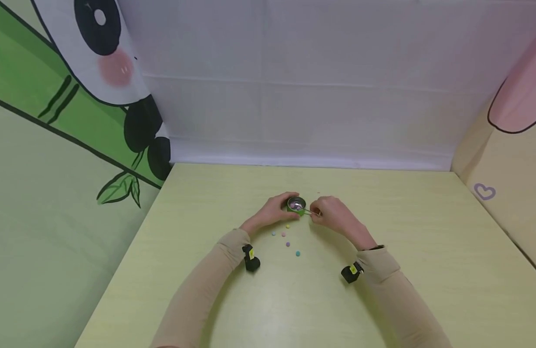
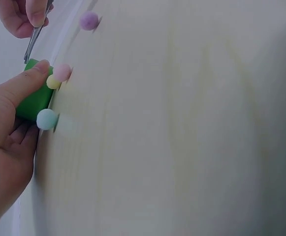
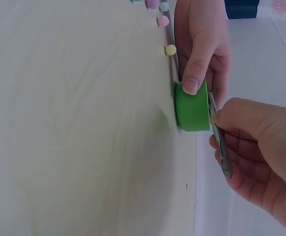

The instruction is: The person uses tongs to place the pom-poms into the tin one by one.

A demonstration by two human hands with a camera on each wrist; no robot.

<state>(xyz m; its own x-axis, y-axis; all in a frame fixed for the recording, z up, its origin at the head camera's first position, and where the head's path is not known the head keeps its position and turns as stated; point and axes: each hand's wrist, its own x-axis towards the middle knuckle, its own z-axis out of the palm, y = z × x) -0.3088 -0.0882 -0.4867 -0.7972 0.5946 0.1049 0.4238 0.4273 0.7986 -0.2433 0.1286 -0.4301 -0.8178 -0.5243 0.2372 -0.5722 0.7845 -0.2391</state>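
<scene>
A small green cup (image 1: 296, 204) with a metal inside stands on the pale yellow table (image 1: 381, 290). My left hand (image 1: 282, 209) grips the cup from the left, with the thumb on the green side (image 3: 192, 108). My right hand (image 1: 319, 211) pinches metal tweezers (image 1: 309, 211) whose tips reach over the cup's rim; what the tips hold is hidden. The left wrist view shows the cup (image 2: 34, 98) against my left hand (image 2: 22, 86), and the tweezers (image 2: 34, 42) above it. Several small coloured balls lie just in front of the cup: yellow (image 1: 287, 225), pink (image 1: 283, 235), purple (image 1: 287, 244), teal (image 1: 297, 253).
A printed panda backdrop (image 1: 98, 72) closes the left side, a white cloth wall (image 1: 316, 96) the back, and a pink and cream panel (image 1: 512, 145) the right. Black wrist cameras (image 1: 250, 257) (image 1: 351, 272) sit on both beige sleeves.
</scene>
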